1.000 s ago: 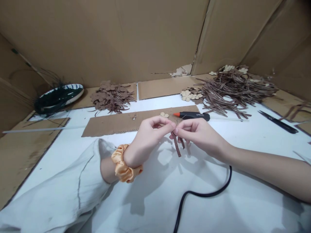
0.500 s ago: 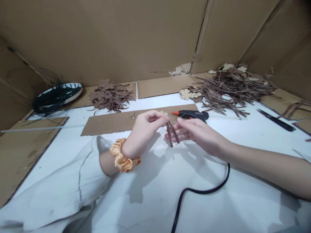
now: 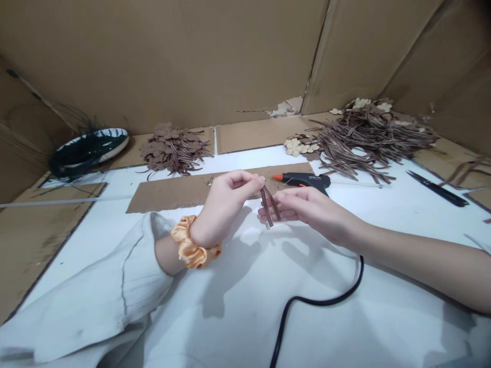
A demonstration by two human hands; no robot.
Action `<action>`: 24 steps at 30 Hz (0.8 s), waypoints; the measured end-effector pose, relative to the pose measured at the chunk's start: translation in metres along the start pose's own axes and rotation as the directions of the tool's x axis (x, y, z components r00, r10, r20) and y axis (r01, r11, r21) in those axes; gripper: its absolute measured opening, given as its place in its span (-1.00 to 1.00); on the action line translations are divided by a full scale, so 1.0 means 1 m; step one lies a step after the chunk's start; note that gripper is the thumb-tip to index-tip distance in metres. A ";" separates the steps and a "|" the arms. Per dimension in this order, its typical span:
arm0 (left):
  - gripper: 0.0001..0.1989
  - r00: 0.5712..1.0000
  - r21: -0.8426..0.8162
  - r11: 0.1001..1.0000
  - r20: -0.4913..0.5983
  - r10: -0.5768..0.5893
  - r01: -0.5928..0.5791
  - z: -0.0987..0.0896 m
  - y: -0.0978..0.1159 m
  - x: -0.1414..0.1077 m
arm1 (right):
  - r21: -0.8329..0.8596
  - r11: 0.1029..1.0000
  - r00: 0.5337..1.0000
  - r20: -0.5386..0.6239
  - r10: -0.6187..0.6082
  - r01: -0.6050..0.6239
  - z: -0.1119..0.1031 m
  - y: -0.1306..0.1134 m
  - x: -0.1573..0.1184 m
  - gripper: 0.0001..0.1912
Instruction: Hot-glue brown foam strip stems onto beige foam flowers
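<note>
My left hand (image 3: 232,204), with an orange satin scrunchie (image 3: 192,243) at its wrist, pinches a narrow brown checked ribbon (image 3: 267,210) between thumb and fingertips. Two ends of the ribbon hang down from the pinch, spread slightly apart. Close on the right is my right hand (image 3: 303,205), its fingers stretched out behind the hanging ends and its thumb near them. Whether it touches the ribbon is hard to tell. A black glue gun (image 3: 301,179) with an orange nozzle lies just beyond the right hand, on a cardboard strip (image 3: 172,193).
Brown flower cut-outs and ribbons form a pile (image 3: 169,145) at back left. A larger ribbon pile (image 3: 368,133) lies back right near cream flowers (image 3: 297,146). Black snips (image 3: 437,188) rest at right. A bowl (image 3: 115,138) holds dark green strands. A black cable (image 3: 318,301) crosses the front.
My right hand's thumb and fingers have come closer to the hanging ribbon ends. The ribbon has shifted slightly up, and my left hand keeps its pinch.
</note>
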State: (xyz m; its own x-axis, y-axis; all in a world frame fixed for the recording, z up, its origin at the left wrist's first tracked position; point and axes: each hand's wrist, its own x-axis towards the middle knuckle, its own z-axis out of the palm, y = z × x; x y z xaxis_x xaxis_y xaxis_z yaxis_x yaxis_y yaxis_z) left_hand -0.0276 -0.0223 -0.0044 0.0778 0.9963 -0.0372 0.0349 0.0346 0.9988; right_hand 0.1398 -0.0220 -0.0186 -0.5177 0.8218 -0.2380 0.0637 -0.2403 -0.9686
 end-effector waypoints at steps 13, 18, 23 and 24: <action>-0.86 0.994 0.016 0.996 -0.068 0.089 -0.088 0.009 -0.007 -0.017 | -0.181 0.955 0.960 -0.110 -0.257 0.235 0.005 -0.005 -0.009 -0.86; -0.86 0.992 0.020 0.994 -0.069 0.109 -0.107 0.010 -0.007 -0.022 | -0.108 0.968 0.962 -0.127 -0.241 0.228 0.009 -0.007 -0.011 -0.87; -0.88 0.983 0.051 0.987 -0.098 0.156 -0.151 0.011 -0.009 -0.025 | -0.037 0.974 0.964 -0.136 -0.229 0.226 0.012 -0.008 -0.013 -0.85; -0.88 0.980 0.060 0.985 -0.106 0.166 -0.160 0.011 -0.008 -0.025 | -0.028 0.973 0.963 -0.139 -0.229 0.228 0.012 -0.008 -0.013 -0.84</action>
State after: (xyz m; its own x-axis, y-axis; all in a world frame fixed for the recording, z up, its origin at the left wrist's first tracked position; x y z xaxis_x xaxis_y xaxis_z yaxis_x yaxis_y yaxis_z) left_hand -0.0185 -0.0486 -0.0123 -0.0234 0.9909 0.1325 0.0816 -0.1302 0.9881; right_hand 0.1357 -0.0367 -0.0070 -0.3943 0.9188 -0.0171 -0.0316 -0.0321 -0.9990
